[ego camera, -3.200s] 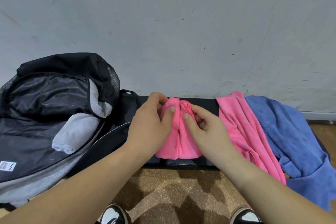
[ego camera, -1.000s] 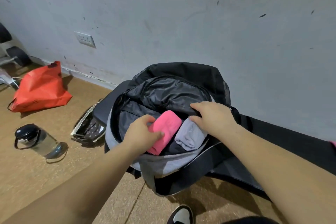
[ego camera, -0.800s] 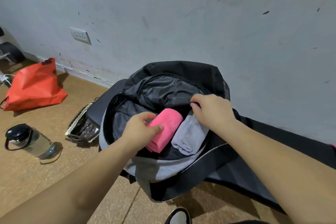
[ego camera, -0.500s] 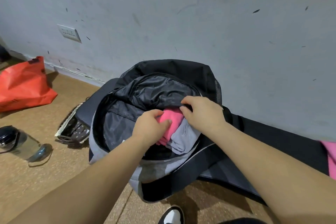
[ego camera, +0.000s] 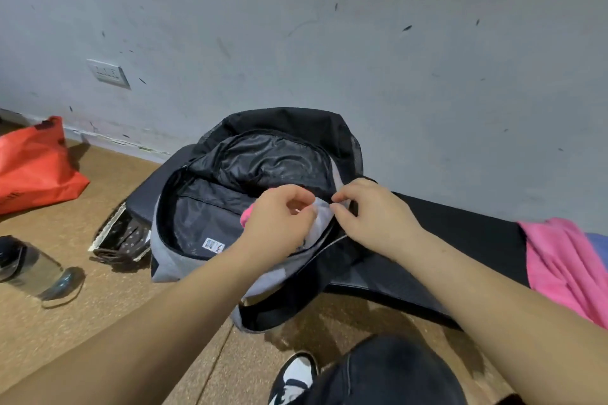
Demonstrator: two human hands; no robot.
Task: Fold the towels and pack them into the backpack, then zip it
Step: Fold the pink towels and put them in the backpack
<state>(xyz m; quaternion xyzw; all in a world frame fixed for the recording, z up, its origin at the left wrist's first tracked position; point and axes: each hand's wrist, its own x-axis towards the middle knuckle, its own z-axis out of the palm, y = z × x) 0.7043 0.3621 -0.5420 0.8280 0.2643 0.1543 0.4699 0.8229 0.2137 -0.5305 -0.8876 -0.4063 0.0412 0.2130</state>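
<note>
The black and grey backpack (ego camera: 204, 207) lies open on the floor against the wall. A folded pink towel (ego camera: 246, 215) sits inside it, mostly hidden under my left hand (ego camera: 279, 223). A folded grey towel (ego camera: 320, 223) lies next to the pink one, between my two hands. My left hand's curled fingers pinch the grey towel's near edge. My right hand (ego camera: 371, 217) pinches the backpack's rim just right of the grey towel. An unfolded pink towel (ego camera: 559, 260) and a blue towel (ego camera: 597, 240) lie on the black mat (ego camera: 460, 233) at the right.
A red bag (ego camera: 33, 164) lies at the far left by the wall. A clear water bottle (ego camera: 33, 270) lies on its side on the floor. A dark patterned item (ego camera: 121, 237) sits beside the backpack's left side. My shoe (ego camera: 292, 378) and knee are below.
I carried the folded pink towel from the mat to the backpack and pushed it in beside the grey one. Both hands have now moved onto the grey towel and the rim.
</note>
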